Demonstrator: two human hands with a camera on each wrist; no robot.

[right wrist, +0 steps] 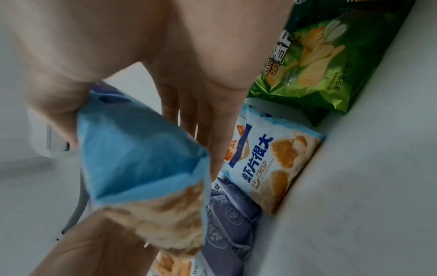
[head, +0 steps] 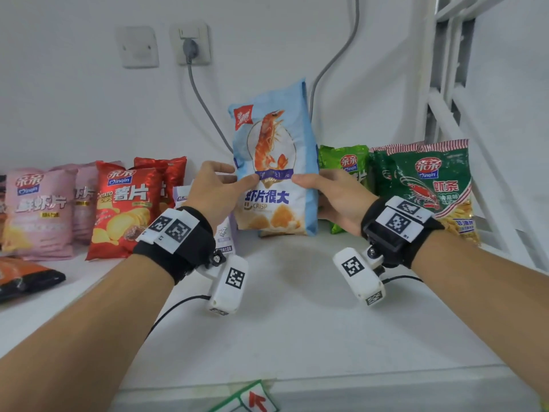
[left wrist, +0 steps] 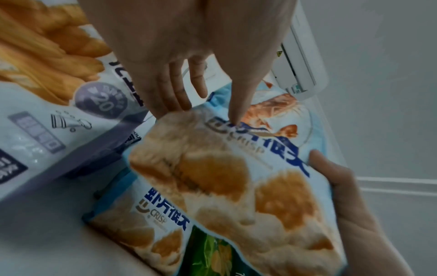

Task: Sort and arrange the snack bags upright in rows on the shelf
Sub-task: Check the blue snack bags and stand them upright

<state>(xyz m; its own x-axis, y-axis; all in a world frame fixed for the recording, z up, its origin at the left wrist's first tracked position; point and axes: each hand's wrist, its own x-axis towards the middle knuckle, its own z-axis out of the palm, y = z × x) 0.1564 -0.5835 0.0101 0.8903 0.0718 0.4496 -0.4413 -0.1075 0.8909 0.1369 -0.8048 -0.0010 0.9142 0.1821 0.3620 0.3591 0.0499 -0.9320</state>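
A light-blue shrimp crisp bag (head: 276, 162) stands upright at the middle of the white shelf (head: 297, 316), held between both hands. My left hand (head: 237, 181) grips its left edge, thumb on the front and fingers behind. My right hand (head: 315, 182) grips the right edge the same way. In the left wrist view the left hand's thumb (left wrist: 236, 104) presses on the bag's front (left wrist: 224, 177). A second, identical blue bag (right wrist: 272, 164) lies behind and below it, against the wall.
Pink bags (head: 38, 209) and red chip bags (head: 124, 209) stand at the left. A purple-white fries bag (head: 225, 236) is behind my left hand. Green bags (head: 341, 165) (head: 430, 185) stand right, by a white rail (head: 445, 93). An orange-black bag (head: 23, 278) lies far left.
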